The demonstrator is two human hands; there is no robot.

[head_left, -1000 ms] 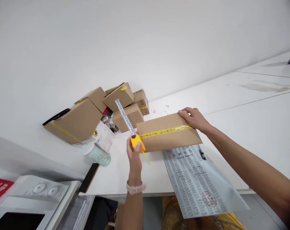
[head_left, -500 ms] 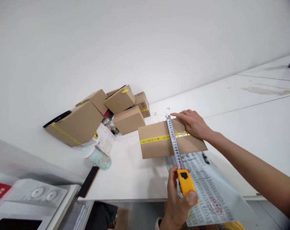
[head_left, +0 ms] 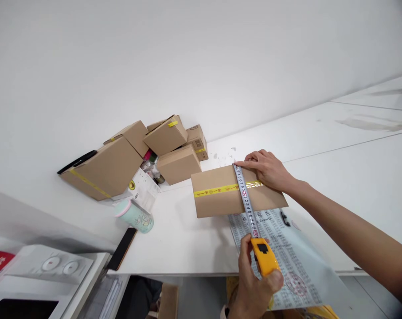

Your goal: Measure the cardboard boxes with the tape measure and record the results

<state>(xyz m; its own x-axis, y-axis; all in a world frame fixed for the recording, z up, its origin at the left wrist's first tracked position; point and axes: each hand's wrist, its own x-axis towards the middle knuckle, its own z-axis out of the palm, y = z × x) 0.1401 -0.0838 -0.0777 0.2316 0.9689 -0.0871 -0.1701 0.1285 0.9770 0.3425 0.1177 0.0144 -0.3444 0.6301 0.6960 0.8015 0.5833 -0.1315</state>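
A flat cardboard box [head_left: 214, 201] with a yellow tape stripe lies on the white table [head_left: 337, 173]. My left hand [head_left: 255, 281] grips a yellow tape measure [head_left: 265, 261] near the table's front edge. Its metal blade [head_left: 245, 199] runs from the case across the box to the far edge. My right hand [head_left: 267, 168] rests on the box's far right corner, fingers pressing the blade's tip down against the cardboard.
A printed paper sheet [head_left: 287, 261] lies under and in front of the box. A pile of cardboard boxes [head_left: 137, 150] stands against the wall at the left. Near it lie a mint-coloured cup [head_left: 134, 215] on its side and a dark phone [head_left: 121, 249].
My left hand carried the tape measure from the box's left end to the front right. The blade now lies across the box's width. My right hand moved to pin the tip.
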